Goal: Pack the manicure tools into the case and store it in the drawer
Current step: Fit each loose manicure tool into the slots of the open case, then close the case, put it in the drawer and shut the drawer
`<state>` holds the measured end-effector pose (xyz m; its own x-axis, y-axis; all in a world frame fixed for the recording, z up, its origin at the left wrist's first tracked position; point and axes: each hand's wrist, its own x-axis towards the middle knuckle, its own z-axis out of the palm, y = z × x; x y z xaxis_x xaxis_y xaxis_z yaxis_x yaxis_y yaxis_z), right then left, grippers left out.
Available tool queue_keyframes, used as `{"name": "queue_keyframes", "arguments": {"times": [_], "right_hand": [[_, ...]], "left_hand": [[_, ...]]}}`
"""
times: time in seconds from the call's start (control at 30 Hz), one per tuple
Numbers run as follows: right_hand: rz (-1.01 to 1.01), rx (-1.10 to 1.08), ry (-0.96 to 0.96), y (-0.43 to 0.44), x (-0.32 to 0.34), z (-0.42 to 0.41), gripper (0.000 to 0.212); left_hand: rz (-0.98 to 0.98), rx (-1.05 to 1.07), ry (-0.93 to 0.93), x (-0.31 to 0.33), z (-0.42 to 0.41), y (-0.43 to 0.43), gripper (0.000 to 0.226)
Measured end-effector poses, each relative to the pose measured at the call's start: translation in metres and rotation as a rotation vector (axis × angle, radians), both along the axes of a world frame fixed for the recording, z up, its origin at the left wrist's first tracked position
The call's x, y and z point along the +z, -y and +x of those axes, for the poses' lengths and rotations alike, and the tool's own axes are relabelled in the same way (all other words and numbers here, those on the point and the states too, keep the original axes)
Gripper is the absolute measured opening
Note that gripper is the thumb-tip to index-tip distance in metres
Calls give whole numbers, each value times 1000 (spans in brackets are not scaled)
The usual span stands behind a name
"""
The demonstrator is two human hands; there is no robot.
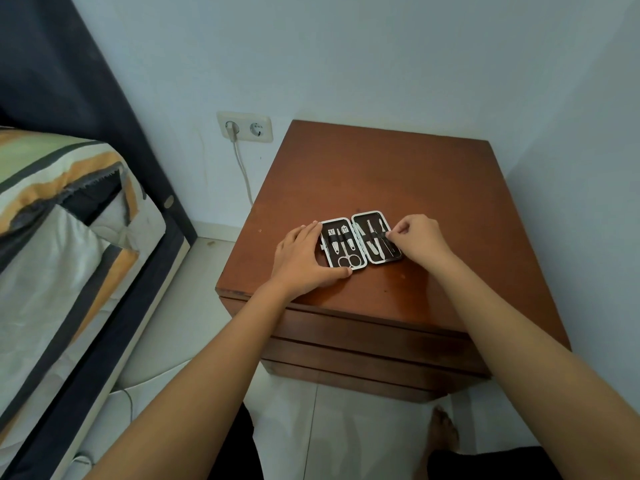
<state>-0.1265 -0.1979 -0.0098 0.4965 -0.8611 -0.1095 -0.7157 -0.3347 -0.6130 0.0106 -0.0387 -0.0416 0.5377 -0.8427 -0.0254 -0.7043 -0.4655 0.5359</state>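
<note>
A small manicure case [361, 216] lies open flat on the brown wooden nightstand [398, 181]. Its dark left half holds clippers and small scissors [349, 259] under a strap. The right half holds several thin metal tools [373, 239]. My left hand [301, 256] rests flat against the case's left edge, thumb along its front. My right hand [417, 239] pinches at the right edge of the case, fingertips on a thin tool or the strap there; which one I cannot tell. The drawers [363, 344] below the top are closed.
A bed with a striped cover [52, 216] and dark frame stands to the left. A wall socket [244, 127] with a white cable plugged in is left of the nightstand. White floor tiles and my bare foot [445, 431] are below.
</note>
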Motion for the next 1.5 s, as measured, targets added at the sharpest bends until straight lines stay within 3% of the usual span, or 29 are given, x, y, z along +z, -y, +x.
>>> {"name": "queue_keyframes", "arguments": {"times": [0.27,0.47,0.6,0.77,0.93,1.07,1.33,1.5], "right_hand": [[-39,72,-29,5,8,5,31],[-245,265,107,9,27,6,9],[-369,475,160,0,28,-6,3],[-402,589,126,-20,6,-30,9],[-391,390,175,-33,-15,-39,19],[-365,233,224,-40,-21,-35,21],[-296,168,212,-49,-14,-46,24],[-367,-215,396,-66,-17,-134,27]], "left_hand": [[-102,11,13,-1,-4,-1,100],[-232,-74,-102,-3,-12,2,65],[-344,0,-116,-9,-21,11,41],[-381,105,-112,-13,-27,18,40],[-381,134,-133,-13,-32,16,53],[-379,202,-88,-14,-37,18,47],[-276,157,-51,0,-41,6,42],[-492,441,-9,0,-26,-68,34]]}}
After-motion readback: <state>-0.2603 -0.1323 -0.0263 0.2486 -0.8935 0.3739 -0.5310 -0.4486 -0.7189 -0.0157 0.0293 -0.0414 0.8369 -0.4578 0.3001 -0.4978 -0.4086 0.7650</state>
